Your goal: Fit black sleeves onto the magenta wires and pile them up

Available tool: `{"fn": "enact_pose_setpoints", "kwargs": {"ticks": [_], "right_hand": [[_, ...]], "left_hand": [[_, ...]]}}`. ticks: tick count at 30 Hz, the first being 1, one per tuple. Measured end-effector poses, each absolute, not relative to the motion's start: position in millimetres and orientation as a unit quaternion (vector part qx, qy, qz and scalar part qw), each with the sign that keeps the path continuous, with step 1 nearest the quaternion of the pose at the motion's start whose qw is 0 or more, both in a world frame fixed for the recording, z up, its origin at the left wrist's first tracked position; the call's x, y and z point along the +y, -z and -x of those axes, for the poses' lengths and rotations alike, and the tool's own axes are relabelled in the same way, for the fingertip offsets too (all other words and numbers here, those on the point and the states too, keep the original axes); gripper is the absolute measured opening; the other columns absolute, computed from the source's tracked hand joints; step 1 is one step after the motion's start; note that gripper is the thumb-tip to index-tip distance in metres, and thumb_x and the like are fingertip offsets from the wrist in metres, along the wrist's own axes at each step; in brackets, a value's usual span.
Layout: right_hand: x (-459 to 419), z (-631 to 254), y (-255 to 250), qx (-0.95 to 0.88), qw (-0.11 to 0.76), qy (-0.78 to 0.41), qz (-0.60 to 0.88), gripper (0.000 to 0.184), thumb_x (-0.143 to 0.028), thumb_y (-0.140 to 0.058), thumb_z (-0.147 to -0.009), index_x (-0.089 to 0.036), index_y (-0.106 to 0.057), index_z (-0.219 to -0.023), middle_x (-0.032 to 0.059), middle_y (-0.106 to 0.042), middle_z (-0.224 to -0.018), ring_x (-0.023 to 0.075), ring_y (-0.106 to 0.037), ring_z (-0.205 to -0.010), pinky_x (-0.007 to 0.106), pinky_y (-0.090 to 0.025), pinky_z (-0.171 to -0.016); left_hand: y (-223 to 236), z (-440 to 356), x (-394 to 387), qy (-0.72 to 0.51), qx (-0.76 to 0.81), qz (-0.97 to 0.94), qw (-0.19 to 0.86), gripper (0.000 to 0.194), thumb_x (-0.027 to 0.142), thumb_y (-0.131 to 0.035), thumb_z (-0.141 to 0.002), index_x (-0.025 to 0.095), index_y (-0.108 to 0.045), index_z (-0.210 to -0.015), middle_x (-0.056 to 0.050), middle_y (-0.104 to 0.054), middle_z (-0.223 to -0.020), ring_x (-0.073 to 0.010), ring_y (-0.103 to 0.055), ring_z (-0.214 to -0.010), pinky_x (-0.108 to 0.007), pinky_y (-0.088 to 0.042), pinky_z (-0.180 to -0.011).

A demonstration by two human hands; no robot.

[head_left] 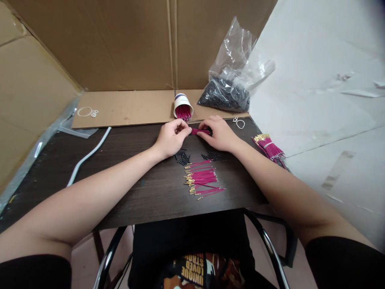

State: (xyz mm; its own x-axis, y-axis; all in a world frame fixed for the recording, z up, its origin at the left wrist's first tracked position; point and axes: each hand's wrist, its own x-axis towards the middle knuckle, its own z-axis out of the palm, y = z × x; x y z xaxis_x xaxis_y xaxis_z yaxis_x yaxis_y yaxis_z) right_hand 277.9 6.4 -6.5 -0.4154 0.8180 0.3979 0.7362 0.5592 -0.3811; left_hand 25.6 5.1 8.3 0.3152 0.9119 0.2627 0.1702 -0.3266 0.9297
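Observation:
My left hand point(173, 137) pinches thumb and fingers together at the left end of a small bunch of magenta wires point(198, 131). Curled around the right end of that bunch is my right hand point(221, 133), its fingertips partly hiding the wires. Just below the hands lie two loose groups of short black tubes point(183, 157). Nearer me, a row of magenta wires with gold tips point(202, 176) is spread on the dark table. Behind my hands a white paper cup point(182, 99) lies on its side, its mouth full of more magenta wires.
A clear plastic bag of black pieces point(225, 94) stands at the back right on a cardboard strip point(132, 105). A banded magenta wire bundle point(269, 147) sits at the table's right edge. White rubber bands point(240, 123) and a pale tube point(87, 156) lie about. Cardboard walls the back.

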Motion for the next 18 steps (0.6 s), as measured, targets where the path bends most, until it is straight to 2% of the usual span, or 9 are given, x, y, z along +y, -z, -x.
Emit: {"fn": "enact_pose_setpoints", "kwargs": {"ticks": [6,9,11,14,18], "right_hand": [[4.8,-277.3,4.0,-0.835,0.272,-0.068,0.474,0.017,-0.037,-0.074,-0.108,-0.020,-0.074,-0.110,0.0125,-0.074,-0.111,0.0340,-0.065,-0.111,0.050,-0.049,-0.104],[1.0,-278.9,-7.0,-0.833,0.283,-0.075,0.470,0.018,-0.037,-0.074,-0.106,-0.019,-0.072,-0.108,0.0126,-0.073,-0.110,0.0320,-0.065,-0.108,0.047,-0.049,-0.100],[-3.6,-281.8,-20.1,-0.826,0.291,-0.096,0.473,0.017,-0.034,-0.075,-0.103,-0.019,-0.068,-0.101,0.0095,-0.071,-0.100,0.0262,-0.064,-0.094,0.041,-0.048,-0.090],[-15.1,-287.5,-45.8,-0.810,0.260,-0.173,0.496,0.022,-0.036,-0.075,-0.101,-0.021,-0.063,-0.091,-0.0012,-0.056,-0.073,0.0169,-0.047,-0.067,0.035,-0.037,-0.070],[-34.9,-288.7,-77.3,-0.847,0.138,-0.283,0.428,0.023,-0.034,-0.081,-0.095,-0.020,-0.068,-0.082,-0.0057,-0.050,-0.065,0.0122,-0.038,-0.061,0.033,-0.030,-0.065]], "left_hand": [[-7.3,-22.8,-3.2,-0.386,0.305,-0.803,0.335,0.015,0.033,-0.086,-0.092,0.018,-0.085,-0.091,-0.004,-0.072,-0.086,-0.0144,-0.054,-0.071,-0.032,-0.044,-0.072],[-10.0,-20.6,-6.6,-0.346,0.247,-0.842,0.333,0.015,0.035,-0.087,-0.094,0.021,-0.091,-0.096,-0.006,-0.074,-0.094,-0.0152,-0.057,-0.075,-0.033,-0.047,-0.074],[-12.4,-18.6,-7.8,-0.312,0.221,-0.856,0.348,0.016,0.037,-0.088,-0.096,0.022,-0.093,-0.099,-0.007,-0.075,-0.098,-0.0175,-0.063,-0.082,-0.035,-0.051,-0.078],[-16.1,-15.5,-8.0,-0.266,0.193,-0.870,0.368,0.017,0.039,-0.090,-0.095,0.022,-0.092,-0.098,-0.008,-0.077,-0.103,-0.0205,-0.071,-0.091,-0.038,-0.055,-0.086],[-19.0,-13.5,-7.1,-0.226,0.176,-0.880,0.378,0.020,0.039,-0.093,-0.091,0.022,-0.091,-0.101,-0.008,-0.078,-0.107,-0.0218,-0.073,-0.095,-0.040,-0.057,-0.092]]}}
